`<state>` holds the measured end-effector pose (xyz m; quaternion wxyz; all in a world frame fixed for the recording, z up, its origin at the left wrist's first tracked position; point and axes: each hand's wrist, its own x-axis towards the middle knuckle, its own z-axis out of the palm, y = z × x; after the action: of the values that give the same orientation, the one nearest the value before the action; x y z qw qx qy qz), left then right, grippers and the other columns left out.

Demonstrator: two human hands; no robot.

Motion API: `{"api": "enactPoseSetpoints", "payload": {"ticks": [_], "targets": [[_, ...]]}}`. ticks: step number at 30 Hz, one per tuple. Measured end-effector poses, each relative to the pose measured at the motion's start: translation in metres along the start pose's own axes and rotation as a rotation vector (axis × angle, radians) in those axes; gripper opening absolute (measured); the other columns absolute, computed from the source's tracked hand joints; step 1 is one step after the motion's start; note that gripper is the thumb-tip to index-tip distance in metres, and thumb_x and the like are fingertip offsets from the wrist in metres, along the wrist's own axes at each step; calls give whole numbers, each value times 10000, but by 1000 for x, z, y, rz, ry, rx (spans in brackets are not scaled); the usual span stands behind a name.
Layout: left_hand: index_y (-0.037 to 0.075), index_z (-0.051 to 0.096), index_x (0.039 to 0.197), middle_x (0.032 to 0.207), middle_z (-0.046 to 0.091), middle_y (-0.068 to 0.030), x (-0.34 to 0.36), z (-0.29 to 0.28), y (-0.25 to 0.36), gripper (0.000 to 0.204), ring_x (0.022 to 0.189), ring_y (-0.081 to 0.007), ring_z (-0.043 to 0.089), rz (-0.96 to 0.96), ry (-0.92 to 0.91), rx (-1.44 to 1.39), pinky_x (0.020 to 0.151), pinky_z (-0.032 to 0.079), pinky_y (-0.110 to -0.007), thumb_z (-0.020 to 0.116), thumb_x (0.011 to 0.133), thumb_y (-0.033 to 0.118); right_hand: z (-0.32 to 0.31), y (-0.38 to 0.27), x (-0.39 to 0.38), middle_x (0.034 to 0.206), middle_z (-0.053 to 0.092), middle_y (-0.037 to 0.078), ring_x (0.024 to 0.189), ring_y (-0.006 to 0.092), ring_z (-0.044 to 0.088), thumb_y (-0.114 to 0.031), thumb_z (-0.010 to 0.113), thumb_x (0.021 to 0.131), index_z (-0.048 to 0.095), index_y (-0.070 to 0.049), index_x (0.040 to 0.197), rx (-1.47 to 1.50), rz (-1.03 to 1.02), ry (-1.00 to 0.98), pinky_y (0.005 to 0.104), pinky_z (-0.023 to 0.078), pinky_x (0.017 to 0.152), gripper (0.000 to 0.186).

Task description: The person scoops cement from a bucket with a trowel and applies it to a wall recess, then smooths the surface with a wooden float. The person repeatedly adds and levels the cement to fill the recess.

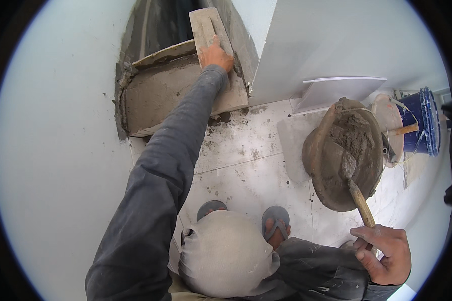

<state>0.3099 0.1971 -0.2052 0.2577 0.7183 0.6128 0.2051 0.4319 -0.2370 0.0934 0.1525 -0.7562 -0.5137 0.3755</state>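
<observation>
My left hand (217, 56) reaches far forward, closed on a long flat plastering float (202, 25), its index finger lying along the handle. The float is at the right end of a raised ledge coated with smooth wet mortar (158, 88). At the lower right, my right hand (385, 253) is closed round the end of a trowel's wooden handle (361, 203). The mortar-smeared trowel blade (348, 164) rests in a rubber basin (316, 150) of grey mortar (354, 133). My left fingers are partly hidden from above.
Right of the basin stand a blue bucket (419, 120) and a pale, mortar-stained container (387, 120). A white sheet (336, 93) leans on the right wall (356, 40). Mortar crumbs dot the tiled floor (241, 178). A thin board (165, 52) edges the ledge's far side.
</observation>
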Motion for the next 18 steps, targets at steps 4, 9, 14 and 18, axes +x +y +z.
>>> {"api": "enactPoseSetpoints", "payload": {"ticks": [4,9,14,18], "targets": [[142,366,1533,1401,403,-350,-4,5,1,764,1287,-488,445,21,-5,-38,1121,367,-482,649,824,156,-2,-4,-5,725,685,148,612,248,684,-207,705,839,698,68,1047,-55,-4,23,315,535,630,345],[179,414,1515,1297,487,-336,-14,10,0,721,1220,-473,510,-12,53,21,1069,418,-470,612,822,170,2,-3,-10,726,672,157,623,258,685,-96,721,790,699,42,1079,-34,-29,8,326,530,621,320],[85,562,1392,1161,596,-281,-41,-8,-20,536,1134,-408,579,287,150,-178,1017,449,-445,591,900,293,-5,7,-17,754,665,150,622,246,653,-65,701,826,670,45,1145,-88,-76,210,330,501,623,339],[38,615,1311,1134,645,-190,-115,-35,-63,409,1048,-332,634,401,263,-386,933,492,-413,605,912,126,-11,46,0,786,661,177,644,271,644,-54,672,849,666,62,1119,-195,-25,263,340,500,632,294]]}}
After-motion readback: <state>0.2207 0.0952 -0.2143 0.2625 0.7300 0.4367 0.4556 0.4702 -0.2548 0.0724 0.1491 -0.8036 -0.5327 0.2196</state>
